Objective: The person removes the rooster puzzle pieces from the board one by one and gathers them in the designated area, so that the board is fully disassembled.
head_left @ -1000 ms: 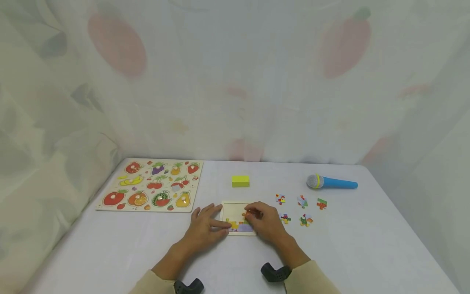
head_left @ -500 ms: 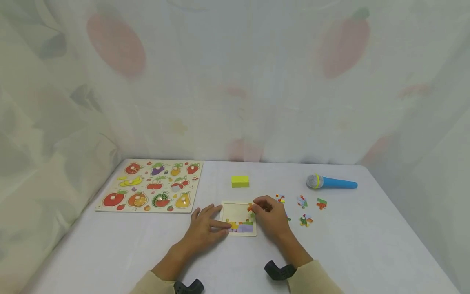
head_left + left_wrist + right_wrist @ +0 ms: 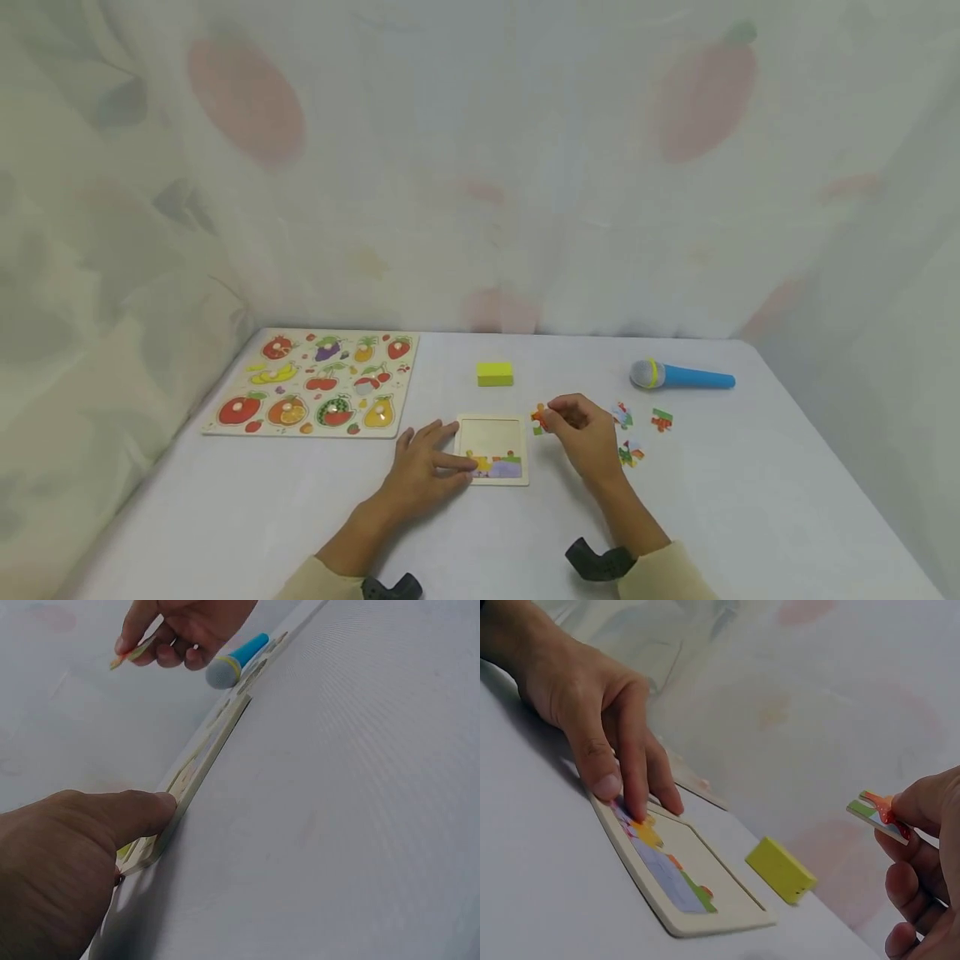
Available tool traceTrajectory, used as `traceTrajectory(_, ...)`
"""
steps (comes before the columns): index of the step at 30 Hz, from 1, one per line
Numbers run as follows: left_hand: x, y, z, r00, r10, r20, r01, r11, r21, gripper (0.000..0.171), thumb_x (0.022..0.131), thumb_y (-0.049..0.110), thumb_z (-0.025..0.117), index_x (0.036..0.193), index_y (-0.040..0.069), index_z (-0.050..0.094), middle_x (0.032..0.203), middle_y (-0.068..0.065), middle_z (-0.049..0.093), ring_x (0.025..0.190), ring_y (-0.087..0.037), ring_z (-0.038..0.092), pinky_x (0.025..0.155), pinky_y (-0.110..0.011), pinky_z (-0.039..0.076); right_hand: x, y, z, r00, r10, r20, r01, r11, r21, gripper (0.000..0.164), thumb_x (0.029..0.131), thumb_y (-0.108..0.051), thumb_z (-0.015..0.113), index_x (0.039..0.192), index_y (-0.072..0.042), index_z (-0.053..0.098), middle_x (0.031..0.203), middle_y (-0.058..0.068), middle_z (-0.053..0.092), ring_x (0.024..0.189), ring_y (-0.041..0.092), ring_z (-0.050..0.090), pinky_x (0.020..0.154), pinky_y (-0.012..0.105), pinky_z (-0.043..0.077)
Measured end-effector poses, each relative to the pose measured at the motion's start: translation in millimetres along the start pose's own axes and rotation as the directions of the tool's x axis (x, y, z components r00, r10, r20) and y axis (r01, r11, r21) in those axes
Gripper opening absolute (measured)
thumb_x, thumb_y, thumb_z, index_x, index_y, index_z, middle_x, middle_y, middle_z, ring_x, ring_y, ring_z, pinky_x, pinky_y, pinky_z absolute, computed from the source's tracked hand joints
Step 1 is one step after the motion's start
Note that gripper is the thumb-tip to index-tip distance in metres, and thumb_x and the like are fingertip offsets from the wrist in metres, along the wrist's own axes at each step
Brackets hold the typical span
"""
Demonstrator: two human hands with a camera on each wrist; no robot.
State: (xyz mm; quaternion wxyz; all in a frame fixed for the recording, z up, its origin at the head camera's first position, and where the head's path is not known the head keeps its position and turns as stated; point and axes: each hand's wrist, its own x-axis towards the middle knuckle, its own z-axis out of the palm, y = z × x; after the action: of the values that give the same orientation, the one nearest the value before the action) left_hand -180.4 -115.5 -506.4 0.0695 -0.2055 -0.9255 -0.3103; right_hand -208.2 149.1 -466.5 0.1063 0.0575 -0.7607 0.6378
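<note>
My right hand (image 3: 588,437) pinches a jigsaw piece (image 3: 881,812), orange-red, green and blue, between thumb and fingertips. It holds the piece raised to the right of a small wooden puzzle tray (image 3: 491,435). Along the tray's near side lie fitted pieces (image 3: 507,468) in yellow, purple and green; the rest of its recess shows bare wood. My left hand (image 3: 423,471) rests at the tray's left edge, fingers spread and fairly straight, with fingertips on the rim and the yellow piece. Loose jigsaw pieces (image 3: 630,453) lie right of my right hand, which hides part of that area.
A yellow block (image 3: 495,374) sits behind the tray. At the back left lies a fruit peg board (image 3: 281,431). A blue toy microphone (image 3: 697,378) lies at the back right. Patterned cloth (image 3: 375,167) hangs behind the table.
My right hand has lifted the pinched piece off the tray area and moved it rightward, covering some loose pieces. The left hand stays on the tray.
</note>
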Motion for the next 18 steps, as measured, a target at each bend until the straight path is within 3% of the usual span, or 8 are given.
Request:
traceTrajectory(5,-0.1,0.1,-0.4,1.0,0.007,-0.007,-0.007,1.0,0.02,0.017,0.079,0.029,0.079,0.096,0.03,0.079,0.14,-0.007,0.051,0.135,-0.035,0.034,0.104,-0.065,0.01,-4,-2,-23,1.0,-0.017,-0.011,0.017,1.0,-0.011,0.01,0.088,-0.014,0.071,0.095,-0.008,0.067,0.085,0.005,0.069,0.076,0.022,0.065,0.065,0.038,0.055)
traceTrajectory(10,-0.3,2.3,-2.3,1.0,0.006,-0.004,-0.006,1.0,0.023,0.017,0.079,0.029,0.079,0.096,0.028,0.079,0.14,-0.008,0.051,0.134,-0.036,0.034,0.104,-0.066,0.01,-7,-4,-48,0.999,0.001,-0.048,-0.002,1.0,-0.025,0.016,0.09,-0.016,0.071,0.099,-0.003,0.066,0.087,0.01,0.068,0.077,0.02,0.066,0.069,0.032,0.055)
traceTrajectory(18,-0.9,4.1,-3.0,1.0,-0.009,0.014,0.009,1.0,0.007,0.017,0.08,0.027,0.079,0.097,0.028,0.079,0.141,-0.008,0.05,0.135,-0.035,0.033,0.105,-0.065,0.008,-13,-5,-85,0.994,0.003,-0.106,-0.016,0.992,-0.124,0.022,0.091,-0.021,0.07,0.102,-0.003,0.066,0.088,0.009,0.068,0.077,0.015,0.066,0.062,0.028,0.054)
